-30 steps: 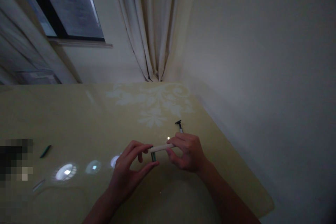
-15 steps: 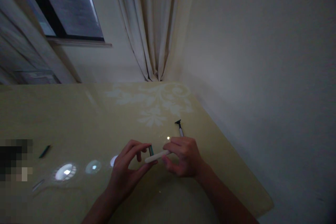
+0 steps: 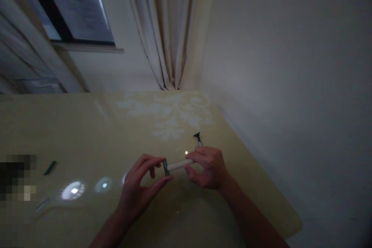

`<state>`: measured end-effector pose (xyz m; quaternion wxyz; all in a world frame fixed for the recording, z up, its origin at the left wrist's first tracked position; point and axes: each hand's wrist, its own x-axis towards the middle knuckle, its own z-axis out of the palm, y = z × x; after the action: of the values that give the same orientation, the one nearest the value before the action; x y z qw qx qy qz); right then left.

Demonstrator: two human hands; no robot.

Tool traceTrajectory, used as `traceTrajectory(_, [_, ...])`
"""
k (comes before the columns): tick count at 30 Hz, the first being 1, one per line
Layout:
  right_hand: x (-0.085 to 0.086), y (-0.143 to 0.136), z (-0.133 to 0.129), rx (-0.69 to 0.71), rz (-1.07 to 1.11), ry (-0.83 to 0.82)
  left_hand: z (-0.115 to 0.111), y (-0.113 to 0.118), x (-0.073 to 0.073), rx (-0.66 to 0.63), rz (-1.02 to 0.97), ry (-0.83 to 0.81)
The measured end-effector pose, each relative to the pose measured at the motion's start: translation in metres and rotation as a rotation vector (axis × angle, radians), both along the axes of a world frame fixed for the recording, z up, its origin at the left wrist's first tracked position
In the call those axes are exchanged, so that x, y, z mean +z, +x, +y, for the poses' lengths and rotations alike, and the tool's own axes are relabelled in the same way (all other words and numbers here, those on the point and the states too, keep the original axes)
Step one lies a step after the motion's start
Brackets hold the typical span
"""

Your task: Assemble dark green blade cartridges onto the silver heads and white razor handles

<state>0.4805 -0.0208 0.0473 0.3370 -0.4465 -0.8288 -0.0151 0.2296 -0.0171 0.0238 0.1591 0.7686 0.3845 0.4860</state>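
My left hand (image 3: 142,182) holds a small green and dark razor cartridge (image 3: 166,167) upright between thumb and forefinger. A pale, slim stick-like handle (image 3: 180,164) is pinched in my right hand (image 3: 207,167). Its left end meets the middle of the cartridge; whether the two are joined I cannot tell. Just beyond my right hand a dark razor with a light grey grip (image 3: 198,138) lies on the glossy yellowish table (image 3: 116,139), its lower part hidden by the hand.
At the left of the table lies another dark green piece (image 3: 50,167), with a thin clear object (image 3: 42,205) nearer me. A blurred dark patch covers the left edge. Beyond the table hang curtains (image 3: 165,27) beside a window (image 3: 78,4); a wall (image 3: 290,66) borders the right side.
My right hand has moved slightly right and up. The pale handle's left end, which was below and overlapping the cartridge, now sits against its middle. The cartridge faces the handle more squarely.
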Motion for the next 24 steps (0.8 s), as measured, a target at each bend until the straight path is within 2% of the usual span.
traceTrajectory(4, [0.0001, -0.0012, -0.0008, 0.041, -0.018, -0.013, -0.0004, -0.0005, -0.0002, -0.012, -0.004, 0.009])
traceTrajectory(9, [0.0, -0.0021, -0.0003, -0.007, 0.001, 0.021, -0.0001, -0.0001, -0.0001, -0.011, 0.014, 0.02])
traceTrajectory(13, [-0.0015, -0.004, -0.0003, 0.04, -0.008, 0.003, -0.0002, 0.0015, 0.0015, -0.028, 0.007, 0.038])
traceTrajectory(18, [-0.0022, -0.0032, 0.0005, -0.007, 0.007, 0.013, -0.0013, 0.0024, 0.0013, -0.032, 0.007, 0.027])
traceTrajectory(24, [-0.002, -0.0027, 0.0008, 0.006, -0.014, 0.0, -0.0021, 0.0029, -0.0003, -0.048, 0.0, 0.016])
